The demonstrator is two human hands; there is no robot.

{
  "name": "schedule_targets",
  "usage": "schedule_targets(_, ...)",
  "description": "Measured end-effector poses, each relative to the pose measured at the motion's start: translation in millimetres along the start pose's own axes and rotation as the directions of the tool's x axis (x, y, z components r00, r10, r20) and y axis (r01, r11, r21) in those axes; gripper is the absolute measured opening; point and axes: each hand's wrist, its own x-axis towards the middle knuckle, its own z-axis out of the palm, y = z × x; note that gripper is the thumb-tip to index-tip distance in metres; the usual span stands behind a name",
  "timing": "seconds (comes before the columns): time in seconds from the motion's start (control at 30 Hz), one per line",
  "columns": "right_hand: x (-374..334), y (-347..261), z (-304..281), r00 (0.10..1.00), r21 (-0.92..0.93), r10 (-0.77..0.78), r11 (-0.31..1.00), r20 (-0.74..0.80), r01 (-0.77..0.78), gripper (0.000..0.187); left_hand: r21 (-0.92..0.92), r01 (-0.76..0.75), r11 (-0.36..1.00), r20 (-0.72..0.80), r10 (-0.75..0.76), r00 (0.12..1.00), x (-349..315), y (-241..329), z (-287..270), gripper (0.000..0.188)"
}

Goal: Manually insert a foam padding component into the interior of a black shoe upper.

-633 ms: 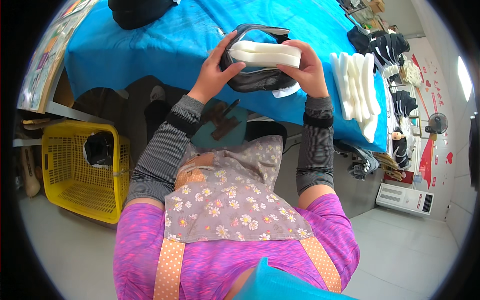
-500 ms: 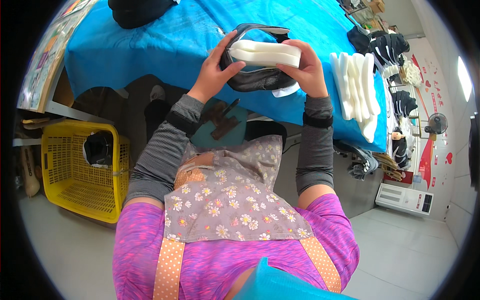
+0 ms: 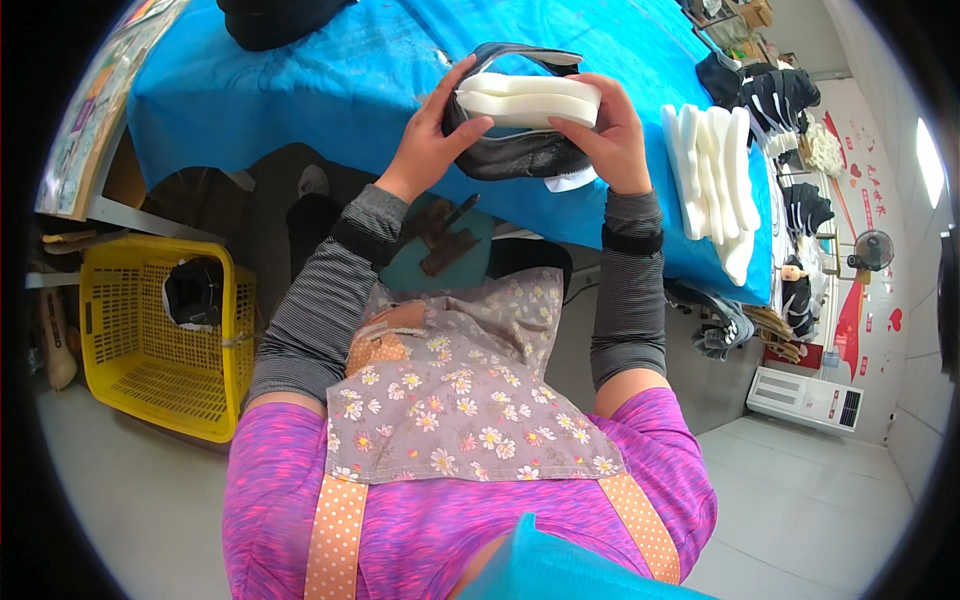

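Over the table's near edge I hold up a black fabric cover, its mouth spread around a white foam pad with a groove along its side. My left hand grips the cover's left end, thumb towards the foam and fingers behind. At the other end, my right hand pinches the foam between thumb and fingers. Part of the foam sits inside the cover's opening; its left tip meets the fabric beside my left hand. A white flap hangs below the cover. Several similar white foam pads lie to the right.
A blue sheet covers the table, with a black item at its far left. On the floor at left stands a yellow basket holding a black and white piece. Black goods are piled at far right.
Both hands, the cover and the foam pad have shifted very slightly upward in the picture. The grips look the same.
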Motion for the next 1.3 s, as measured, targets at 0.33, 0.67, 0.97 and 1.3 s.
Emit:
schedule_targets(0.33,8.1,-6.6,10.9,0.995,-0.218,-0.097,0.971,0.03,0.101,0.04,-0.046,0.036,0.998,0.031,-0.035,0.999,-1.3,-5.8,-0.2,0.068)
schedule_targets(0.67,14.3,-1.2,10.9,0.998,-0.064,-0.037,0.997,0.048,0.04,0.041,0.161,0.084,0.983,-0.164,-0.058,0.985,24.9,33.2,-0.7,0.071)
schedule_targets(0.97,13.7,-8.6,20.2,0.998,-0.04,0.066,0.997,-0.013,-0.066,0.041,0.554,0.194,0.81,0.055,-0.268,0.962,65.5,81.7,-16.4,0.047)
schedule_targets(1.3,14.9,-10.9,34.5,0.964,-0.308,0.027,0.945,-0.263,-0.111,0.039,0.749,0.139,0.647,-0.048,-0.156,0.987,67.8,77.3,-5.3,0.036)
